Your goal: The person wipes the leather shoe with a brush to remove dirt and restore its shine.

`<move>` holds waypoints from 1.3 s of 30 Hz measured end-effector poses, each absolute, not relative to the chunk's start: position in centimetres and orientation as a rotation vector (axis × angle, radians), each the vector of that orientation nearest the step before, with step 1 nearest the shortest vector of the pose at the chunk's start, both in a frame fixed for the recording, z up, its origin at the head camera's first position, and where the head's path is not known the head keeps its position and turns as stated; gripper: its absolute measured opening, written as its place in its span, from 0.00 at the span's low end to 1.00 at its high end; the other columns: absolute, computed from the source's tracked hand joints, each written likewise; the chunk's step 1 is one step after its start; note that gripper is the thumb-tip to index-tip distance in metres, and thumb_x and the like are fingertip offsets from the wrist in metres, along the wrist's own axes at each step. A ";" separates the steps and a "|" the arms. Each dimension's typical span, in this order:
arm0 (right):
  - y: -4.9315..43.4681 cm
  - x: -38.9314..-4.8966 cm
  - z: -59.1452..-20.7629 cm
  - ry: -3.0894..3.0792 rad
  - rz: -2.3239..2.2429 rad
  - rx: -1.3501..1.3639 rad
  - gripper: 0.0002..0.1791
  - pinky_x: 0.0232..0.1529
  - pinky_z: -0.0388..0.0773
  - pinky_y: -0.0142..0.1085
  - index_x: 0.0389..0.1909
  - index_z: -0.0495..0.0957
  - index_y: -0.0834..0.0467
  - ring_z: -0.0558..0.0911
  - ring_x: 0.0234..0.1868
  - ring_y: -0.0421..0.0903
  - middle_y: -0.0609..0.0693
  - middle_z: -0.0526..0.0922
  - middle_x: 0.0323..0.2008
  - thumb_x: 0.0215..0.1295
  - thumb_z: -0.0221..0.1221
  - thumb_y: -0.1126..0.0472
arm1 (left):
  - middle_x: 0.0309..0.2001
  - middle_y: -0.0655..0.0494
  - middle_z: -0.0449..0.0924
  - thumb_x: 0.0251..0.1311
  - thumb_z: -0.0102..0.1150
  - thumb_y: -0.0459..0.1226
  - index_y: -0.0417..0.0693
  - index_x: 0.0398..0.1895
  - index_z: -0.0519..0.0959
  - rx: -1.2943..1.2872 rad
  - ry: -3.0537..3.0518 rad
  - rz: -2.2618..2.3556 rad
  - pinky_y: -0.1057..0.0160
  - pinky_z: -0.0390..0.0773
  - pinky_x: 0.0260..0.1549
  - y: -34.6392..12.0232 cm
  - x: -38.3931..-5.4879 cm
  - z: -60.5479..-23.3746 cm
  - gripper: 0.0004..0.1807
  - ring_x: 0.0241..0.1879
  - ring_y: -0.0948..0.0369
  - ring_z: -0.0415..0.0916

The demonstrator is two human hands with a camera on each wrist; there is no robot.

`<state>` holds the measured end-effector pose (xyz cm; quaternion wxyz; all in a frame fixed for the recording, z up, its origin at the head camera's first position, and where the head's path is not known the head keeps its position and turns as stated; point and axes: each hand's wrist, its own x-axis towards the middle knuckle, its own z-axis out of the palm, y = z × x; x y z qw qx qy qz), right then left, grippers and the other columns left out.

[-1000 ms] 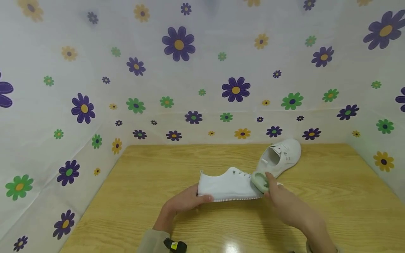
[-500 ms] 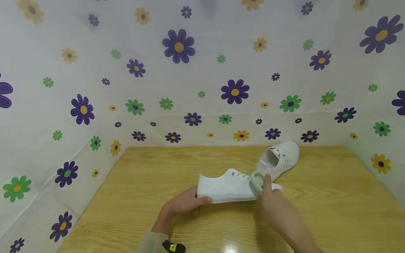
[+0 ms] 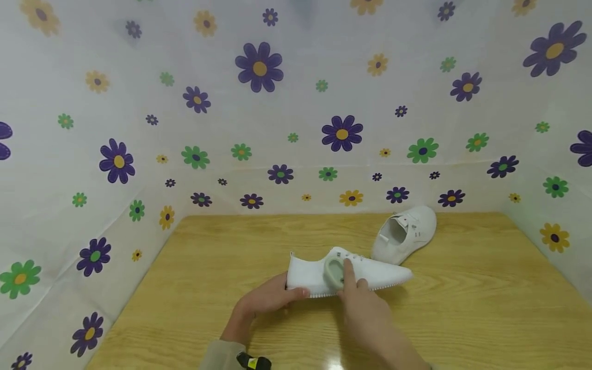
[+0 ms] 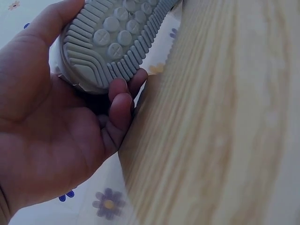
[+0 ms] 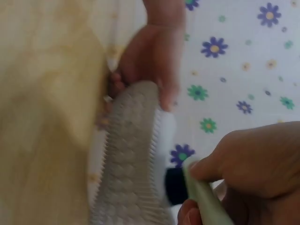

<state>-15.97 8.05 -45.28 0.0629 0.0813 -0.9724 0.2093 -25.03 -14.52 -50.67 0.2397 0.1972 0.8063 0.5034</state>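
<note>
Head view, white shoe: the white shoe (image 3: 376, 271) is over the wooden table (image 3: 231, 252), side showing, toe rightward; the left hand (image 3: 268, 298) grips its heel, probably steadying it while leaving that side exposed.
Head view, green brush: the right hand (image 3: 367, 313) pinches the green brush (image 3: 335, 271) against this side.
Head view, second shoe: the second shoe (image 3: 418, 231) lies behind the toe.
Left wrist, sole: thumb and fingers wrap the heel; the ridged sole (image 4: 112, 37) faces the camera.
Right wrist, bristles: dark bristles (image 5: 176, 186) seem to meet the side, though blur obscures contact.
</note>
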 end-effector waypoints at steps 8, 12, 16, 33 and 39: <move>12.1 -16.2 -42.8 -2.998 0.552 0.108 0.35 0.20 0.75 0.47 0.71 0.51 0.74 0.78 0.21 0.54 0.67 0.76 0.29 0.71 0.56 0.64 | 0.32 0.54 0.68 0.65 0.60 0.51 0.44 0.60 0.68 0.536 2.158 1.394 0.62 0.71 0.28 -13.6 -25.3 -50.2 0.29 0.28 0.60 0.66; 10.8 -16.3 -44.0 -3.004 0.713 0.234 0.35 0.19 0.73 0.42 0.73 0.47 0.71 0.76 0.20 0.49 0.66 0.76 0.33 0.75 0.52 0.63 | 0.33 0.53 0.70 0.65 0.60 0.51 0.44 0.60 0.69 0.539 2.151 1.400 0.62 0.72 0.28 -13.4 -25.3 -50.3 0.28 0.29 0.59 0.67; 8.8 -16.1 -45.5 -2.957 0.850 0.404 0.35 0.18 0.70 0.38 0.74 0.45 0.68 0.73 0.19 0.46 0.63 0.75 0.33 0.76 0.50 0.63 | 0.41 0.51 0.75 0.66 0.60 0.50 0.44 0.63 0.69 0.561 2.135 1.410 0.60 0.74 0.31 -13.3 -25.4 -50.4 0.29 0.36 0.57 0.71; 14.3 -16.7 -42.5 -3.129 0.719 0.213 0.35 0.27 0.77 0.45 0.74 0.46 0.70 0.79 0.28 0.49 0.67 0.79 0.37 0.75 0.51 0.62 | 0.44 0.49 0.73 0.65 0.61 0.52 0.43 0.64 0.66 0.548 2.134 1.388 0.60 0.74 0.32 -12.6 -25.7 -50.6 0.32 0.39 0.57 0.70; 8.7 -16.8 -45.0 -2.975 0.866 0.410 0.35 0.24 0.76 0.43 0.75 0.47 0.65 0.79 0.25 0.50 0.65 0.78 0.38 0.76 0.51 0.61 | 0.40 0.51 0.75 0.67 0.60 0.51 0.44 0.64 0.68 0.551 2.173 1.390 0.60 0.75 0.31 -13.9 -25.4 -50.5 0.30 0.34 0.57 0.70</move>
